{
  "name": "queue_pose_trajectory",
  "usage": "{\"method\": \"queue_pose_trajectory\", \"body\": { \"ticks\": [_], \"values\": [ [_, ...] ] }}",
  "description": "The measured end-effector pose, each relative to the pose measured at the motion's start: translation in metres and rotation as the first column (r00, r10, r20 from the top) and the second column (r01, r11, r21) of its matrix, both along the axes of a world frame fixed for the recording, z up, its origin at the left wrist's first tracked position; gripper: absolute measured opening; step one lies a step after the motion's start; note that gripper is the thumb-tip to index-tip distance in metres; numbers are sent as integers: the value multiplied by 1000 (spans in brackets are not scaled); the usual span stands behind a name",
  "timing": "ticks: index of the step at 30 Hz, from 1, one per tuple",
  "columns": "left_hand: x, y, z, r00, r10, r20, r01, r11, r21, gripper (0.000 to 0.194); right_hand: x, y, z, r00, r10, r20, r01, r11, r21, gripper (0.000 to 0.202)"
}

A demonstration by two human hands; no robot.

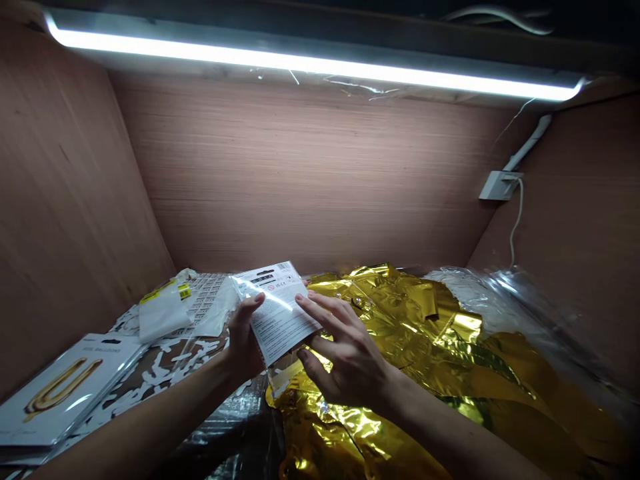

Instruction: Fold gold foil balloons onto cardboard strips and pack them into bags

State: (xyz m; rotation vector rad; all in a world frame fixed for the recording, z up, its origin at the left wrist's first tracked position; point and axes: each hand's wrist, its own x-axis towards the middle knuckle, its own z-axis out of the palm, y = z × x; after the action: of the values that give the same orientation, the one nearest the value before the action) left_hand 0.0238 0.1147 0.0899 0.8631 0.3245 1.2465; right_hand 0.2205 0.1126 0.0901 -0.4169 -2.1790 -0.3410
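My left hand (pixel 246 337) is closed on the left edge of a clear-wrapped packet (pixel 283 310), with the thumb on its face. The packet holds a white card with a hang hole, a barcode and small print, and it is tilted toward me. My right hand (pixel 345 343) has its fingers stretched out, the tips touching the packet's right side, and the thumb is apart below. Under the packet and my right hand lies a heap of shiny gold foil balloons (pixel 400 333). Glare hides part of the print.
A packet labelled foil balloons (pixel 70 390) lies at the left. Behind it are a white bag (pixel 163 317), sticker sheets (pixel 205 293) and white scraps (pixel 165 370). Clear plastic film (pixel 505 293) is at the right, below a cabled socket (pixel 500 185). Wooden walls enclose the bench under a tube light (pixel 320 65).
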Motion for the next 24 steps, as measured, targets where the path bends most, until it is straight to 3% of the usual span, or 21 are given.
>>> {"method": "queue_pose_trajectory", "body": {
  "ticks": [4,8,11,15,18,21,24],
  "values": [
    [0,0,0,1000,1,-4,-1,1000,25,73,-1,-1,-4,994,-27,-108,32,998,47,15],
    [1,0,1,998,-59,10,59,997,40,73,-1,-3,-5,980,41,-194,-18,993,117,10],
    [2,-1,2,998,-64,22,63,997,44,68,-1,-2,-1,971,79,-227,-62,995,83,7],
    [-2,2,-1,996,-47,-77,46,999,-9,50,10,7,15,956,127,-266,-163,980,-118,6],
    [-9,9,-8,989,-18,-144,6,996,-86,41,28,16,33,970,130,-205,-198,912,-359,12],
    [-13,14,-16,980,-14,-198,-13,991,-135,41,45,20,49,990,135,-45,-138,837,-529,9],
    [-12,17,-16,954,-110,-280,71,987,-147,45,54,15,58,989,115,96,-26,761,-648,35]
  ]
}}
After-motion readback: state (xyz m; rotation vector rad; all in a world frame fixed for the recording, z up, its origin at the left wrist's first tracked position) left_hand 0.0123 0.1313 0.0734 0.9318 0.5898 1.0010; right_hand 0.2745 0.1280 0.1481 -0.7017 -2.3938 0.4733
